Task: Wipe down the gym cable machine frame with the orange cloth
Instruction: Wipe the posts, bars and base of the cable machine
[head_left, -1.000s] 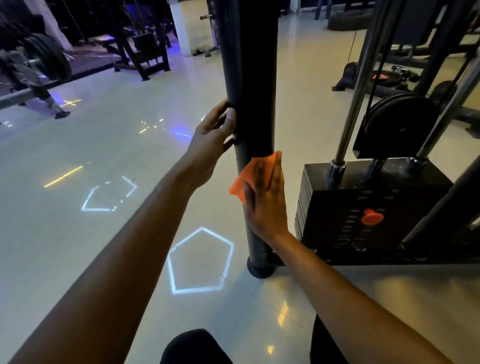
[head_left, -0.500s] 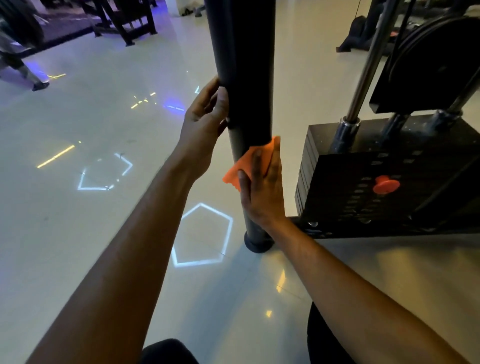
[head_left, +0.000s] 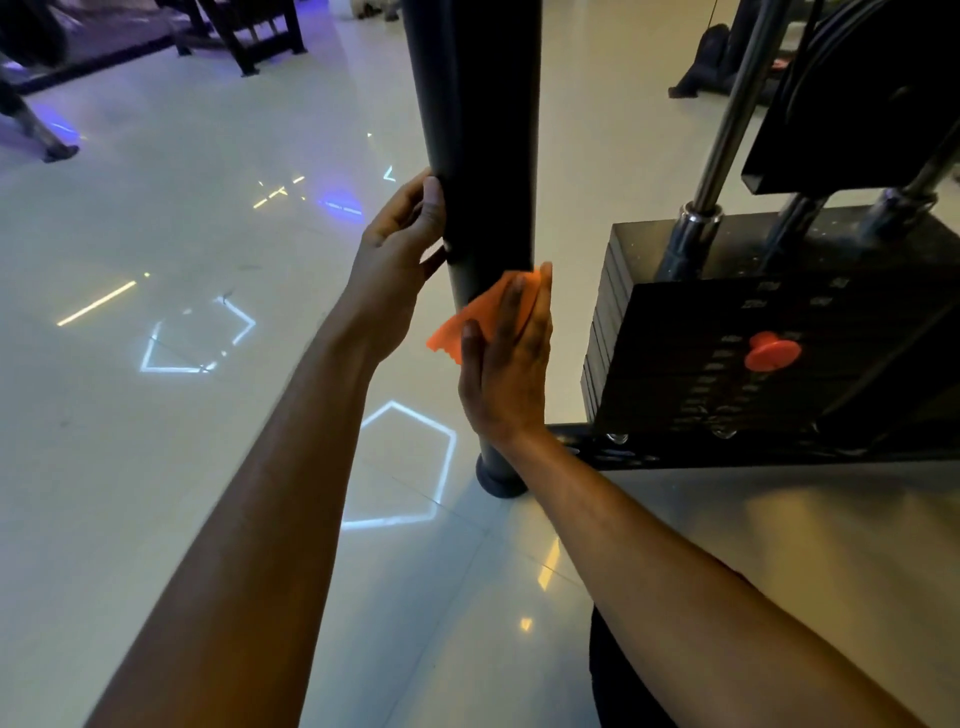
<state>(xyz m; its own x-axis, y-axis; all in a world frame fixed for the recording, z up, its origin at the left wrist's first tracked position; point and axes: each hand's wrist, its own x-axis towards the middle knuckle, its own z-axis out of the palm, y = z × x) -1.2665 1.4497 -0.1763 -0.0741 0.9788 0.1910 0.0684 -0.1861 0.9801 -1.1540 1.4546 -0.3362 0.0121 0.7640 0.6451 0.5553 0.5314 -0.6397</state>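
The cable machine's black round frame post (head_left: 480, 130) stands upright in the middle, its foot (head_left: 501, 483) on the floor. My left hand (head_left: 397, 254) grips the post from its left side, fingers going behind it and thumb at the front. Just below, my right hand (head_left: 511, 358) presses the orange cloth (head_left: 475, 317) flat against the lower front of the post with straight fingers. A corner of the cloth sticks out to the left of my thumb.
The black weight stack (head_left: 769, 332) with its orange selector pin (head_left: 772, 351) stands right beside the post, chrome guide rods (head_left: 722, 140) rising from it. Glossy pale floor (head_left: 156, 441) with light reflections spreads left. Other gym equipment (head_left: 244, 31) stands far back.
The view has dropped and drawn closer to the post. Both hands keep their hold on it, the cloth hand shifting only slightly along the lower post.
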